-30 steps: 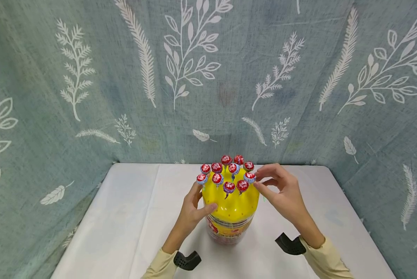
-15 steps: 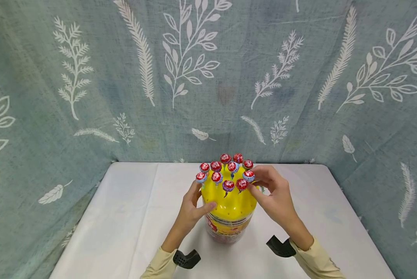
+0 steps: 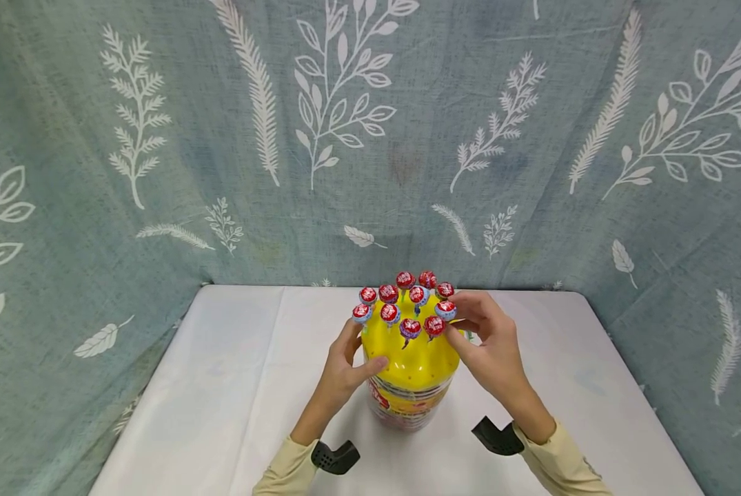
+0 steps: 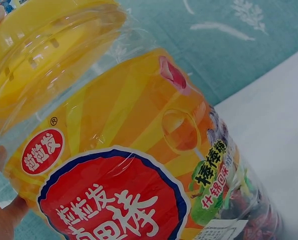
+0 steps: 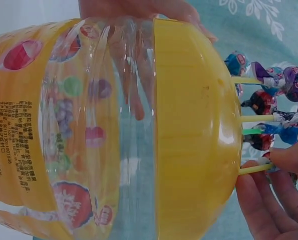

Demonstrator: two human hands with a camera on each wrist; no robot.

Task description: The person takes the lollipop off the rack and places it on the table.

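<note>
A clear plastic candy jar (image 3: 410, 406) with a yellow domed lid (image 3: 407, 362) stands upright on the table. Several lollipops (image 3: 410, 326) in shiny wrappers stick up from holes in the lid. My left hand (image 3: 339, 372) grips the jar at its left side, thumb over the lid's edge. At the right rim, my right hand (image 3: 491, 344) pinches a blue-and-red lollipop (image 3: 445, 310) just under its head. In the right wrist view, its pale yellow stick (image 5: 254, 169) meets the lid between my fingers (image 5: 256, 210). Other lollipops partly hide behind it.
The table has a white cloth (image 3: 234, 386) whose far edge meets a grey-green leaf-patterned curtain (image 3: 401, 227). Wrapped candy (image 4: 259, 220) fills the jar's lower part, behind an orange label (image 4: 113, 130). Small holes dot the lid's front.
My right hand has moved left and closed in on the lollipop at the right rim, its fingers now around it. My left hand keeps its grip on the jar.
</note>
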